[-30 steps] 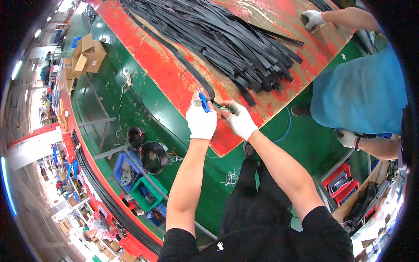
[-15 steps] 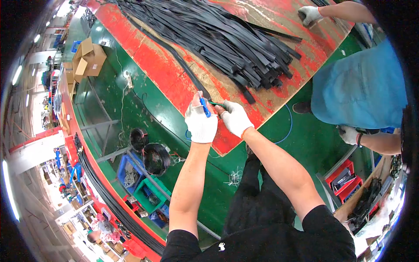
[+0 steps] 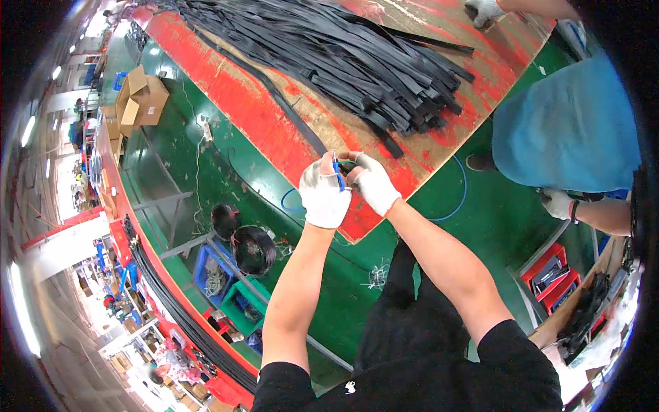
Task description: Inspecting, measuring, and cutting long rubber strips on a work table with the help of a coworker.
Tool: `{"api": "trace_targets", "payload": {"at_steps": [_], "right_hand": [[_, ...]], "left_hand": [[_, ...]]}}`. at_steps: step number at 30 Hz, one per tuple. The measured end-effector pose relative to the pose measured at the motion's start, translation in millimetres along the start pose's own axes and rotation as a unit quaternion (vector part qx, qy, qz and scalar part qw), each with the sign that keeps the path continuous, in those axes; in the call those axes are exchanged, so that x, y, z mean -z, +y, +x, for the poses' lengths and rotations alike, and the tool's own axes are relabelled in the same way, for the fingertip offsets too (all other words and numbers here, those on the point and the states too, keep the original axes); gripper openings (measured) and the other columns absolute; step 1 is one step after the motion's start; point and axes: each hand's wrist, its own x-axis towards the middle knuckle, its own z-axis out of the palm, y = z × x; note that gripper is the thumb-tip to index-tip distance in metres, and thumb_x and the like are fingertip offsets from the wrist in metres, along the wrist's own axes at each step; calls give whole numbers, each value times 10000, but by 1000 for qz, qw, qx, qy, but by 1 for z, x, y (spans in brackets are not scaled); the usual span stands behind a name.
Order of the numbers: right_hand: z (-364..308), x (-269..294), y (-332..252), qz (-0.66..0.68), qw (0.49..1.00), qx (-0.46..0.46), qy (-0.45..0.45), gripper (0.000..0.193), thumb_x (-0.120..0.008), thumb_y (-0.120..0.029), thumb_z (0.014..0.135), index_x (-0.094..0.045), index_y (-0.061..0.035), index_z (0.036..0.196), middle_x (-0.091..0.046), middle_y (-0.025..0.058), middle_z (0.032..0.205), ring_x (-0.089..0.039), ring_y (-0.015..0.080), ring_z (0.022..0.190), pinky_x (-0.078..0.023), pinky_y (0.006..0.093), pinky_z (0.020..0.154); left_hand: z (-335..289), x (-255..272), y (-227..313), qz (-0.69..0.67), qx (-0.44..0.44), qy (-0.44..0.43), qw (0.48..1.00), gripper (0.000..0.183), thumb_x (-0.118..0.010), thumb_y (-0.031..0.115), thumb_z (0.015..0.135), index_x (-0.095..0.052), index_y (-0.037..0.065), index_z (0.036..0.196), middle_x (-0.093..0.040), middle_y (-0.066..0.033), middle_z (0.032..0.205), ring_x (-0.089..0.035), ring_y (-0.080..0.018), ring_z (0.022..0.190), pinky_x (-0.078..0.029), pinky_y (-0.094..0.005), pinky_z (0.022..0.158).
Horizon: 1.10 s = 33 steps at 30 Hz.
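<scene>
Both hands over the table's [image 3: 237, 96] near corner. Left hand [image 3: 325, 196], white glove, has its fingers curled round a blue tool [image 3: 338, 175], tip up (kind unclear, too small). Right hand [image 3: 374, 187], same glove, meets it just beside; its thumb and forefinger bend in toward a small dark bit, but can't tell whether they pinch it. Black strip [image 3: 288, 113] runs down the table's left side, near end reaching the left hand at the corner. Step in hand looks like close two-handed work at that strip end. Next move, as I judge it, calls for a steady left grip and right fingertips clear of the tool's tip. Pile of black straps [image 3: 357, 75] lies across the table's middle, apart from both hands. Co-worker's gloved hand [image 3: 484, 10] rests at the table's far right; blue apron [image 3: 566, 127] off its right edge.
</scene>
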Motion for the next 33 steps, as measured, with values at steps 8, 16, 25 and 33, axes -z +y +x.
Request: {"api": "trace_targets", "payload": {"at_steps": [8, 16, 25, 33], "right_hand": [[0, -11, -24, 45, 998, -42, 21, 244, -634, -295, 1065, -670, -72, 1159, -653, -29, 874, -573, 62, 655, -464, 251, 588], [-2, -20, -38, 21, 998, -54, 24, 219, -646, -264, 1058, -686, -62, 1132, -649, -24, 842, -555, 62, 647, -447, 255, 575], [-6, -21, -32, -101, 993, -14, 50, 289, -648, -289, 1060, -689, -3, 1057, -629, -11, 833, -529, 84, 739, -436, 273, 668], [-1, -12, -22, -79, 996, -29, 31, 277, -626, -295, 1073, -669, -23, 1039, -609, -18, 809, -525, 77, 685, -439, 269, 626]], "left_hand": [[-1, -1, 12, 6, -9, -9, 1000, 590, -727, 40, 792, -506, 22, 1338, -684, -204, 1001, -670, -415, 906, -522, -539, 809], [-5, 3, 6, -20, -13, 5, 1000, 575, -729, 31, 799, -532, 31, 1340, -684, -205, 1014, -673, -411, 905, -528, -533, 821], [0, 11, -1, -364, 526, 29, 768, 412, -765, 118, 940, -589, 16, 1298, -707, -98, 1026, -644, -159, 842, -546, -323, 794], [25, 9, -3, -524, 482, 8, 703, 435, -726, -17, 909, -566, 29, 1311, -645, -49, 1022, -640, -139, 869, -542, -296, 798]]}}
